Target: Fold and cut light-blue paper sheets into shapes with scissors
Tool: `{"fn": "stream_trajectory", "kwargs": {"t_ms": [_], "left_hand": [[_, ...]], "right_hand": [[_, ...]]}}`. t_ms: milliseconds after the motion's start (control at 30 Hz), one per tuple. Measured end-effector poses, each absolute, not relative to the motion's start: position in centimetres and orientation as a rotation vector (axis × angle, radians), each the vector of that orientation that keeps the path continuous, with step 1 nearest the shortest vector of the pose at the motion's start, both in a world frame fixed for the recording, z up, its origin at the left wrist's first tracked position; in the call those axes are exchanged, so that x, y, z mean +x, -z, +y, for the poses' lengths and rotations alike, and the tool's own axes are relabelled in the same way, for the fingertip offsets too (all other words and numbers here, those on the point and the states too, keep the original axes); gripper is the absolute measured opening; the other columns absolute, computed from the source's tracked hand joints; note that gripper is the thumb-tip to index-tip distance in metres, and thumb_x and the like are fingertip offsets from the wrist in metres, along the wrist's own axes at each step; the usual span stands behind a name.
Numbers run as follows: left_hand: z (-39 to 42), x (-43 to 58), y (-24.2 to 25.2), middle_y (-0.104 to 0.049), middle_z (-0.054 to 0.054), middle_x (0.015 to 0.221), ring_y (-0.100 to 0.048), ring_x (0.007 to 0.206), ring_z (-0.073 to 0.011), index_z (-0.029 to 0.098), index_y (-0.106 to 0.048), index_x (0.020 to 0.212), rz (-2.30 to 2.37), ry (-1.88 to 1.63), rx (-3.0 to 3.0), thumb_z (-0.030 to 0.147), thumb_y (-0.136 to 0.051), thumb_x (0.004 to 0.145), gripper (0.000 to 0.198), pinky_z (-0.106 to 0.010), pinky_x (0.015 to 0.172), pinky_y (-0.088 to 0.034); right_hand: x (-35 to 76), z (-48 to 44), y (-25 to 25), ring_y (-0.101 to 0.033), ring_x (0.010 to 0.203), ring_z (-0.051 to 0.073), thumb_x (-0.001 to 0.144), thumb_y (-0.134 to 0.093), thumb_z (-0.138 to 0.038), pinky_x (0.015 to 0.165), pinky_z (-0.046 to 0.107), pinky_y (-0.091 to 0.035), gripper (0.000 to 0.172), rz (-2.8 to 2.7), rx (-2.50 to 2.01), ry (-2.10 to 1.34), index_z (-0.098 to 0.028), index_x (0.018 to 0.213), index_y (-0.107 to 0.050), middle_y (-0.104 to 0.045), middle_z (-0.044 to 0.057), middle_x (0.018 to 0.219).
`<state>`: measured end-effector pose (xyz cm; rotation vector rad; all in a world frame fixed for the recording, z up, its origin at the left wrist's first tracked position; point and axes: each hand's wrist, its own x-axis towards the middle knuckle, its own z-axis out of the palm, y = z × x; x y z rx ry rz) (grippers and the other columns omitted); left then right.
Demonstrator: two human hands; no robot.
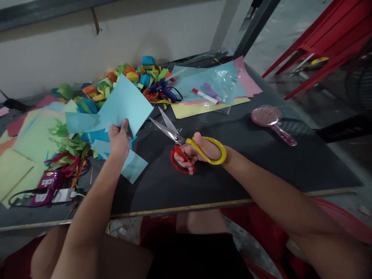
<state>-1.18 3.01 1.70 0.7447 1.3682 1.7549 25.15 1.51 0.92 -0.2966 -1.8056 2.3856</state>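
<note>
Light blue paper (124, 102) is pinched between the thumb and fingers of my left hand (119, 139), raised above the dark table. My right hand (200, 149) has its fingers through the handles of large scissors (177, 138), one handle yellow and the other red. The blades are parted and point up and left, their tips close to the paper's right corner. Below my left hand, more light blue pieces (135, 166) lie on the table.
Curled colored paper strips (132, 75), a blue glue gun (167, 91), a marker (205, 96) and paper sheets line the back. A hairbrush (267, 116) lies right. At left are a purple device (48, 188) and green sheets (36, 135). A red chair (328, 38) stands beyond.
</note>
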Motion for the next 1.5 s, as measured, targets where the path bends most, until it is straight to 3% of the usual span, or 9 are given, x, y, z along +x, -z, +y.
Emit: {"fn": "stream_trajectory", "kwargs": {"t_ms": [567,767,933,1267,1500], "left_hand": [[2.7,-1.2,-1.7,-0.032,0.011,0.052,-0.029,0.037,-0.003,0.022,-0.034,0.069,1.384,-1.765,0.82,0.03,-0.078,0.076,0.045,-0.019,0.033,-0.023],[2.7,-1.3,-1.3,-0.024,0.012,0.05,-0.026,0.038,-0.0031,0.022,-0.029,0.066,1.446,-1.786,0.834,0.028,-0.079,0.074,0.051,-0.017,0.033,-0.023],[2.8,-1.5,-0.7,-0.029,0.01,0.053,-0.026,0.041,-0.0027,0.021,-0.033,0.065,1.435,-1.802,0.89,0.025,-0.08,0.073,0.048,-0.017,0.034,-0.022],[2.5,-1.9,-0.3,-0.025,0.01,0.054,-0.025,0.043,-0.0041,0.022,-0.029,0.064,1.553,-1.712,0.994,0.041,-0.08,0.071,0.055,-0.022,0.038,-0.021],[2.5,-2.0,-0.3,-0.022,0.009,0.055,-0.026,0.044,-0.0048,0.022,-0.027,0.064,1.486,-1.708,0.993,0.041,-0.081,0.07,0.057,-0.022,0.039,-0.024]], "right_hand": [[25.1,1.7,-0.5,-0.048,0.051,0.01,0.067,-0.004,-0.095,0.053,0.03,-0.057,0.088,-1.759,-0.353,-2.384,-0.019,0.085,-0.044,-0.046,-0.002,0.067],[24.9,1.8,-0.7,-0.049,0.055,0.01,0.069,-0.008,-0.095,0.054,0.028,-0.056,0.085,-1.75,-0.374,-2.367,-0.019,0.083,-0.043,-0.044,-0.002,0.068],[24.7,1.7,-0.6,-0.048,0.056,0.01,0.071,-0.01,-0.094,0.054,0.027,-0.054,0.083,-1.769,-0.425,-2.313,-0.019,0.083,-0.043,-0.044,-0.001,0.069],[24.4,1.4,-1.0,-0.049,0.057,0.011,0.069,-0.011,-0.095,0.058,0.03,-0.053,0.082,-1.769,-0.536,-2.243,-0.02,0.081,-0.042,-0.041,-0.002,0.07],[24.4,1.4,-0.7,-0.054,0.057,0.012,0.068,-0.018,-0.096,0.06,0.031,-0.053,0.083,-1.753,-0.593,-2.21,-0.018,0.084,-0.045,-0.044,-0.002,0.07]]}}
